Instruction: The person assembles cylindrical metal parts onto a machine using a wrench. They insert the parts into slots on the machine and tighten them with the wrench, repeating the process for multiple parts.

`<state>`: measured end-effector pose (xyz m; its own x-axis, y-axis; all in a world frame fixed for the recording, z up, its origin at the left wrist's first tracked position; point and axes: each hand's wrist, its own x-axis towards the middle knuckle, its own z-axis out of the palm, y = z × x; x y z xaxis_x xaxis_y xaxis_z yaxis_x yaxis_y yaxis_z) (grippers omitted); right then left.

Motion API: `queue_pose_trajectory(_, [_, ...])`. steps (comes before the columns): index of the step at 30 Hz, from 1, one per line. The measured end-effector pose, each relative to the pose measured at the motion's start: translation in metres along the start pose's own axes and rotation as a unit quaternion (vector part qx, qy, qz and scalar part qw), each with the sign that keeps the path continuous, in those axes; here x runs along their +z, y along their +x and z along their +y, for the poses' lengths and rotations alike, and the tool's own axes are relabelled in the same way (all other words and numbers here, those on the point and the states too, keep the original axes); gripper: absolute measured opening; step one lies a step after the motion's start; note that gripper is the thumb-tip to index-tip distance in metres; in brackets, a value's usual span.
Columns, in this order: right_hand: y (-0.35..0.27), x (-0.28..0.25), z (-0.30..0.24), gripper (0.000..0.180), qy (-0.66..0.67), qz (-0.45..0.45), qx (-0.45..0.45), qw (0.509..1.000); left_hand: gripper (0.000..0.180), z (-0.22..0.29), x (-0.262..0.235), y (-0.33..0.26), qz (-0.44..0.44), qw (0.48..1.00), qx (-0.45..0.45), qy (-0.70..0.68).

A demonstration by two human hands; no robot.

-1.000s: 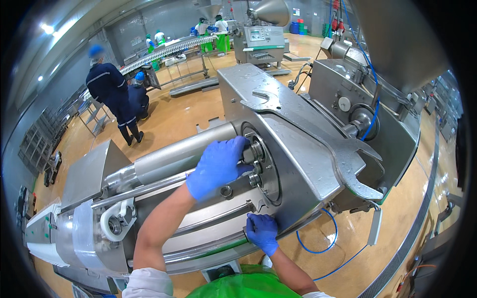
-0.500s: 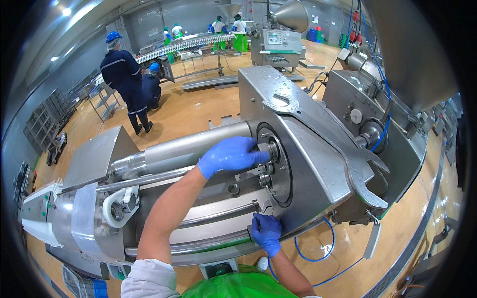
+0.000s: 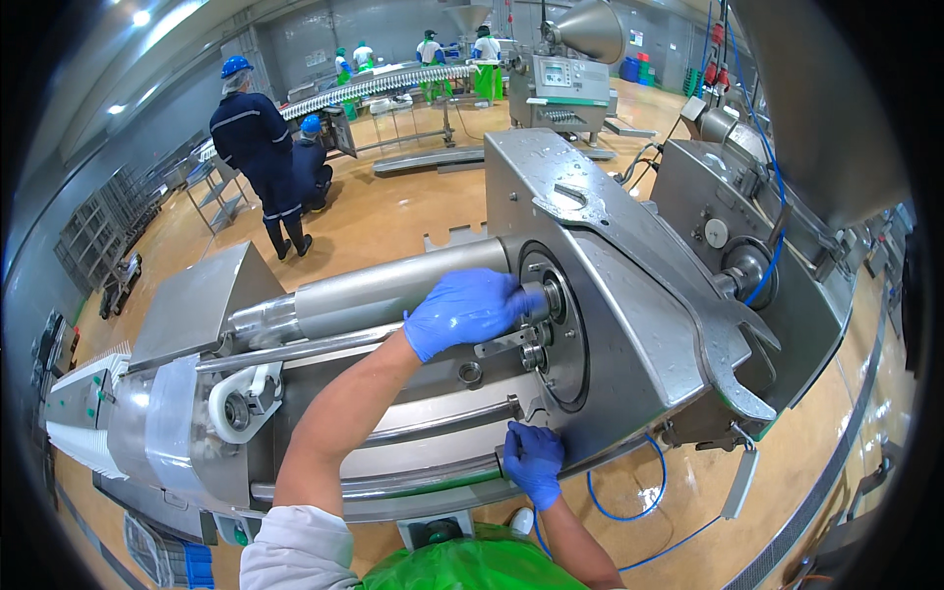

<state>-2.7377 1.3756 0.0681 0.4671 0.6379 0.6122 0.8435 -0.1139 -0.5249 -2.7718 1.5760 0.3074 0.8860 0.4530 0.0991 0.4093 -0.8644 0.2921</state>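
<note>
My left hand (image 3: 464, 311), in a blue glove, reaches across the steel machine with its fingers curled round a round metal fitting (image 3: 553, 297). That fitting projects from a circular plate (image 3: 568, 339) on the machine's upright housing; my fingertips are smeared by motion. Below it, two smaller ribbed fittings (image 3: 534, 356) and a flat metal lever (image 3: 503, 342) show. My right hand (image 3: 534, 460), also gloved, is closed low by the housing's foot. A thin forked metal piece (image 3: 536, 408) rises just above its fingers; whether the hand grips it, I cannot tell. A loose metal ring (image 3: 470, 373) lies on the machine bed.
A large steel wrench-shaped tool (image 3: 649, 261) lies on the wet housing top. A thick steel cylinder (image 3: 403, 280) and rods (image 3: 374, 482) run leftward. A blue hose (image 3: 629, 511) loops on the floor. Two people in dark coveralls (image 3: 251, 143) are beyond, with a conveyor (image 3: 383, 88) behind.
The whole view has shifted slightly, so the scene sits a little farther right. My left hand stays at the round fitting with its fingers moving, and my right hand keeps its place.
</note>
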Motion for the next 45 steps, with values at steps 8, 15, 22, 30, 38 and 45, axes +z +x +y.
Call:
queue_pose_trajectory(8, [-0.001,-0.001,0.001,0.012,-0.026,-0.005,-0.020,0.999,0.050,0.016,0.030,-0.007,0.146,0.980,0.126,0.047])
queue_pose_trajectory(15, [-0.003,0.000,0.005,0.011,-0.018,-0.012,-0.010,1.000,0.036,0.011,0.015,0.020,0.129,0.989,0.073,-0.013])
queue_pose_trajectory(22, [-0.001,0.001,0.002,0.013,-0.015,-0.012,-0.018,1.000,0.026,0.027,0.044,-0.007,0.214,0.952,0.123,0.179])
queue_pose_trajectory(30, [-0.001,-0.002,0.001,0.012,-0.021,-0.003,-0.023,0.999,0.036,0.021,0.019,0.015,0.032,0.995,0.087,0.034])
queue_pose_trajectory(38, [0.000,-0.002,0.002,0.012,-0.012,-0.033,-0.004,0.999,0.051,0.020,0.041,0.002,0.206,0.972,0.107,0.024])
queue_pose_trajectory(45, [-0.001,-0.003,0.001,0.012,-0.025,-0.042,-0.002,0.999,0.047,0.024,0.024,0.013,0.027,0.999,0.021,0.003])
